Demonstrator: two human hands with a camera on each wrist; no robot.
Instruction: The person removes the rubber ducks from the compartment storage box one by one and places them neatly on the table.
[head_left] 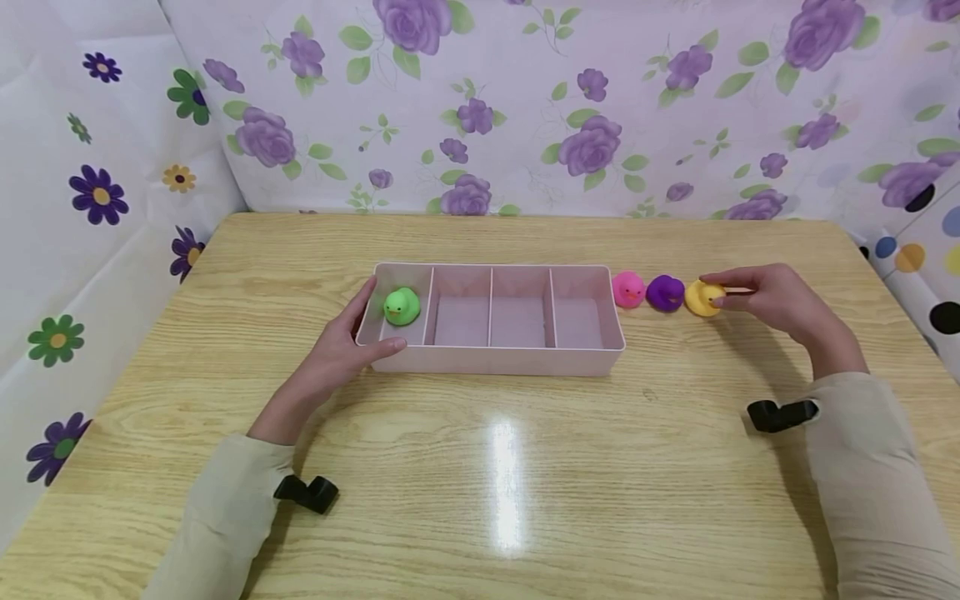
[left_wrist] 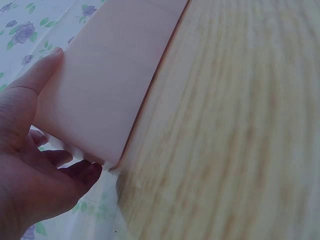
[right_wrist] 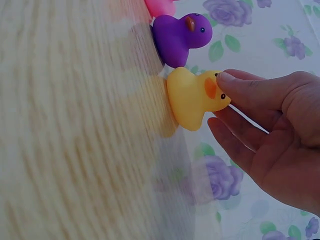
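Note:
My left hand (head_left: 341,346) holds the left end of a pale pink four-compartment box (head_left: 495,361), thumb over the front rim and fingers round the end wall. In the left wrist view, the fingers (left_wrist: 82,172) curl at the box's end (left_wrist: 105,75). A green rubber duck (head_left: 402,307) sits in the leftmost compartment. With thumb and fingertips, my right hand (head_left: 780,300) pinches the head of a yellow rubber duck (head_left: 702,298). In the right wrist view, that yellow duck (right_wrist: 187,97) stands upright, its base at the tabletop.
Between the box and the yellow duck, a pink rubber duck (head_left: 628,290) and a purple rubber duck (head_left: 665,293) stand in a row. The pink one is right at the box's right end. Behind the wooden table (head_left: 420,467) hangs a flowered cloth (head_left: 525,108).

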